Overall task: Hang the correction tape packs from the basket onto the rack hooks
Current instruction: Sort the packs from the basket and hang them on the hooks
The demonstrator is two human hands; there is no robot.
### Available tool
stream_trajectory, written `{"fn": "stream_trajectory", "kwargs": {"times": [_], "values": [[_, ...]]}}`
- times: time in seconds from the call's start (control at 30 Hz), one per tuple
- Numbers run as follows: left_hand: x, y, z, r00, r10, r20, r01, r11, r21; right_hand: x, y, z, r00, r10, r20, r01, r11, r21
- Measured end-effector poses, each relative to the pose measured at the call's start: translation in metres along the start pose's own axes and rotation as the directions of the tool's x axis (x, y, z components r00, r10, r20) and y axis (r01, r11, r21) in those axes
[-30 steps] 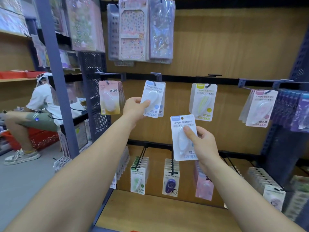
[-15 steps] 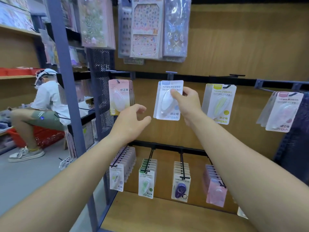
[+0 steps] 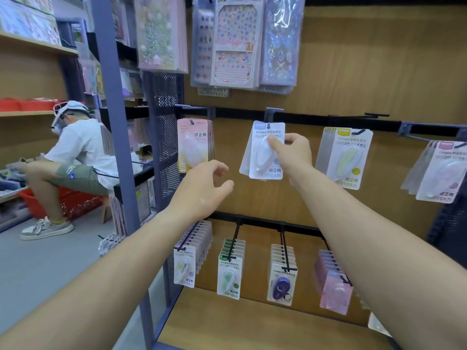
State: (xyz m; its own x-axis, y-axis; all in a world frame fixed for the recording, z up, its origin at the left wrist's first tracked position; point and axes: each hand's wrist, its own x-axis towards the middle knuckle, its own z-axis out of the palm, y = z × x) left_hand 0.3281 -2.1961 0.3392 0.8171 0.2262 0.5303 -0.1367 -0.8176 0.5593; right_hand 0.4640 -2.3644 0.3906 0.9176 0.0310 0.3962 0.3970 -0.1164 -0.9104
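Observation:
My right hand pinches a blue-topped correction tape pack at its right edge, thumb on the blister. The pack's top hole sits at the tip of a grey rack hook, in front of other packs on that hook. My left hand hovers a little lower and to the left, fingers loosely curled, holding nothing. A pink pack bunch hangs on the hook to the left, and a yellow pack bunch to the right. The basket is out of view.
A lower rail carries several hooks full of packs. Sticker sheets hang above. A blue upright post and a perforated panel bound the rack on the left. A person sits on a red crate at the left.
My right hand raised the blue pack from chest height up to the middle hook. My left hand let go of the hanging packs and dropped back, empty.

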Motion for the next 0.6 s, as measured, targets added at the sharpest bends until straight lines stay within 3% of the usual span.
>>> {"fn": "stream_trajectory", "kwargs": {"times": [0.33, 0.6], "values": [[-0.017, 0.001, 0.006, 0.998, -0.041, 0.047, 0.039, 0.999, 0.029, -0.026, 0.025, -0.013, 0.994, 0.105, 0.031, -0.092, 0.956, -0.279], [-0.097, -0.018, 0.059, 0.96, -0.162, 0.227, 0.155, 0.987, 0.047, -0.123, 0.108, -0.07, 0.953, 0.177, 0.244, -0.006, 0.821, -0.571]]}}
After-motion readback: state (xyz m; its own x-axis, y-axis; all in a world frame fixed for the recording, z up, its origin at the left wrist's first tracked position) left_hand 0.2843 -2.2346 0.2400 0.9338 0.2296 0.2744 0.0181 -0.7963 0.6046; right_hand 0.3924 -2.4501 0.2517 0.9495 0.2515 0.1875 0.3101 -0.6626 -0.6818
